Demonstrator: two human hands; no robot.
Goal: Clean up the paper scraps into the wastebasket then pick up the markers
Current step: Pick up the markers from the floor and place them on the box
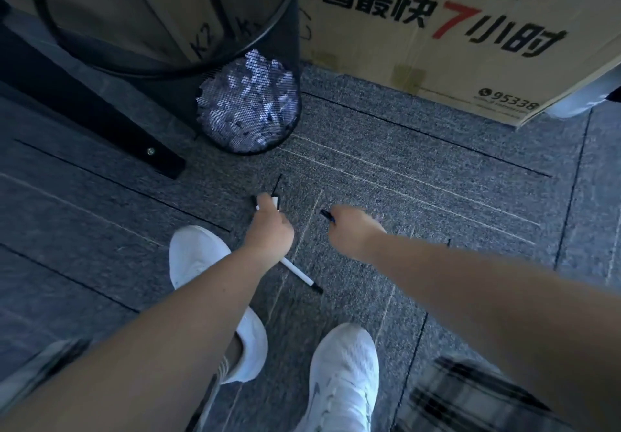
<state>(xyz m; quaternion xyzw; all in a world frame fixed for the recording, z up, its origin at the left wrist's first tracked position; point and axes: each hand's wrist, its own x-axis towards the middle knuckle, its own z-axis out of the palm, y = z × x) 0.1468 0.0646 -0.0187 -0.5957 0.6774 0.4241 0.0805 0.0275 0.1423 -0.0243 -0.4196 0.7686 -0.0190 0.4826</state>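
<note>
Both bare forearms reach forward and down from the near edge toward the grey carpet-tile floor (437, 169), wrists bent so the hands hang just above it.

The left hand (268, 226) is curled into a closed grip around white-barrelled markers (300, 275): 1 long white barrel with a black tip sticks out below the wrist toward the near right, and a white end and a dark end show past the knuckles on the far side. How many markers it grips I cannot tell.

The right hand (354, 230), just to the right of the left and apart from it, has its fingers folded shut around a dark blue-black marker (327, 216), only the tip of which shows at the hand's far-left edge.

The black wire-mesh wastebasket (268, 45) stands on the floor to the far left of the hands, and white crumpled paper scraps (250, 105) show through the mesh at its bottom.

A large brown cardboard box (420, 38) printed with black characters and a red 7 stands to the far right, touching or nearly touching the wastebasket.

2 white sneakers (342, 381) sit near the bottom, the left 1 partly under the left forearm
</note>
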